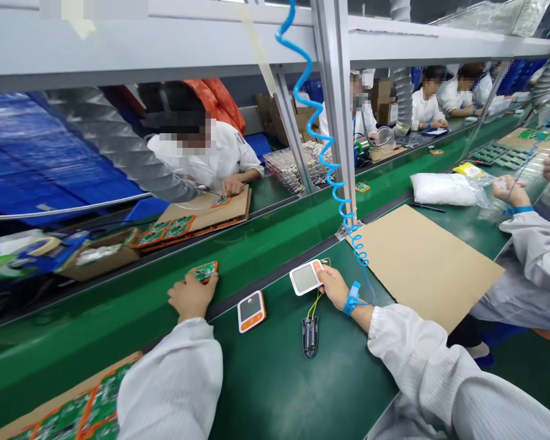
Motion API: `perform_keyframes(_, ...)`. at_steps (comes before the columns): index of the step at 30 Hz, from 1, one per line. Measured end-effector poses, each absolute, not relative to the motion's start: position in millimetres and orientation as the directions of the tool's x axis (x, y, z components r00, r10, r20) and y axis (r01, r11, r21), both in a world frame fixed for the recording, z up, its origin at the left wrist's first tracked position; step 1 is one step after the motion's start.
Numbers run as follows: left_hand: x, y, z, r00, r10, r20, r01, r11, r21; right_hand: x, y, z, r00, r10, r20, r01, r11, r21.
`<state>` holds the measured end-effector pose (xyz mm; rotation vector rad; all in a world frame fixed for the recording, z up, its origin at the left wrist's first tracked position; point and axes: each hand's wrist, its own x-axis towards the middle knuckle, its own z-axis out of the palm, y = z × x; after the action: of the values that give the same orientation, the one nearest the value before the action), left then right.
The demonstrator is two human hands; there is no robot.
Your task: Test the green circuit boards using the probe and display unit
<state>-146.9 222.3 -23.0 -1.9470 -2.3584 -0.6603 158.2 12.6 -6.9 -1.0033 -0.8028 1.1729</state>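
While the left hand (192, 296) lies open on a green circuit board (206, 271), the right hand (332, 284) pinches a white plastic display casing (306, 278) by its edge. Both look light and brittle; edges seem safest.

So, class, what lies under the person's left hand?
A small green circuit board with an orange rim shows beyond the fingers of the left hand, flat on the green conveyor belt. The hand covers its near part, so the rest cannot be seen.

No text, label or number is legible anywhere
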Motion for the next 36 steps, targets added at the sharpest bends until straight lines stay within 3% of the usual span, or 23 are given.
perform_keyframes(5, -135.2, 190.1, -15.7, -0.187, 0.822, 0.537, 0.918, -0.049, 0.394, 160.6, 12.5, -4.2, 0.231, 0.973, -0.027, -0.330, 0.052, -0.943)
perform_keyframes(8, -125.2, 157.9, -14.6, -0.211, 0.777, 0.593, 0.878, -0.116, 0.464, 162.5, 12.7, -6.0, 0.235, 0.972, -0.024, -0.311, 0.052, -0.949)
perform_keyframes(16, -108.1, 68.5, -13.4, -0.323, 0.836, 0.445, 0.865, 0.070, 0.497, 166.7, 11.8, -10.9, 0.256, 0.967, -0.014, -0.314, 0.069, -0.947)
perform_keyframes(22, -103.0, 36.4, -13.3, -0.468, 0.856, 0.220, 0.794, 0.298, 0.530, 167.3, 11.4, -12.0, 0.242, 0.970, -0.003, -0.331, 0.080, -0.940)
perform_keyframes(25, -87.9, 23.9, -12.2, -0.494, 0.806, 0.326, 0.791, 0.260, 0.554, 166.6, 11.2, -11.7, 0.234, 0.972, 0.013, -0.336, 0.093, -0.937)
perform_keyframes(28, -58.2, 6.5, -12.6, -0.314, 0.822, 0.475, 0.829, -0.007, 0.559, 165.4, 10.7, -10.5, 0.230, 0.973, 0.014, -0.328, 0.091, -0.940)
perform_keyframes(31, -19.8, -8.1, -16.7, -0.052, 0.878, 0.475, 0.669, -0.323, 0.669, 164.0, 9.9, -9.4, 0.225, 0.974, 0.009, -0.307, 0.080, -0.948)
perform_keyframes(33, 4.9, -10.8, -20.4, 0.034, 0.905, 0.423, 0.479, -0.387, 0.788, 163.4, 9.8, -9.4, 0.225, 0.974, 0.016, -0.293, 0.083, -0.952)
perform_keyframes(36, 32.8, -4.4, -24.6, 0.105, 0.948, 0.302, 0.206, -0.318, 0.926, 163.8, 10.2, -10.1, 0.235, 0.971, 0.035, -0.279, 0.102, -0.955)
